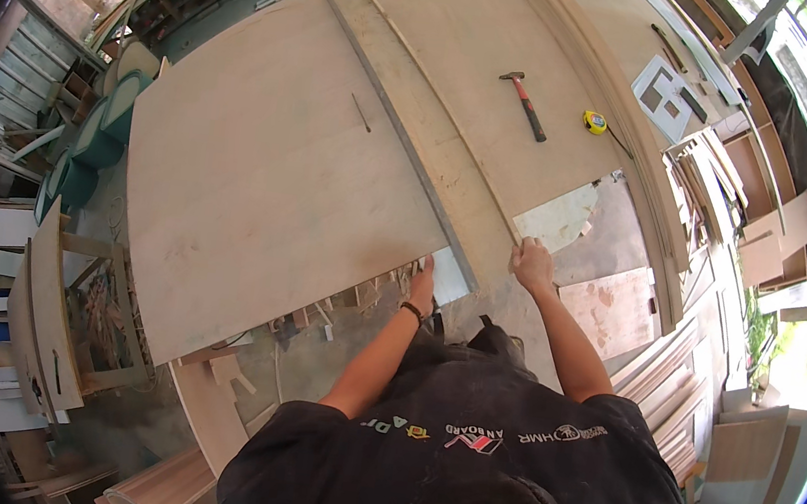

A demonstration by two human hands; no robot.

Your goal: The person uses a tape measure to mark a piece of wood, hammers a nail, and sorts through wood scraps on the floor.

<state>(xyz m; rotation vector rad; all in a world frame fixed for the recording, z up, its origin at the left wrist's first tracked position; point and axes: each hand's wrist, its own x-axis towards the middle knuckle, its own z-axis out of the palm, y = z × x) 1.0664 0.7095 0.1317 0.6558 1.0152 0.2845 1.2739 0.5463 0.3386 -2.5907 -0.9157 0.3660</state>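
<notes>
A large pale plywood sheet (pixel 271 185) spans the work surface. My left hand (pixel 422 287) grips its near edge, close to the corner, with some fingers hidden below. Along the sheet's right side lies a long grey-edged straight board (pixel 406 147). To the right of that, a thin wooden strip (pixel 441 111) runs lengthwise on a tan board (pixel 482 20). My right hand (pixel 531 265) is closed at the near end of this strip, pinching it. A thin dark pointed tool (pixel 361 114) rests on the plywood sheet.
A red-handled hammer (pixel 524 106) and a yellow tape measure (pixel 594 122) lie right of the strip. Farther right are a white cut-out plate (pixel 661 97) and stacked wood offcuts (pixel 700 178). Teal chairs (pixel 101 129) and leaning panels (pixel 39 308) stand on the left.
</notes>
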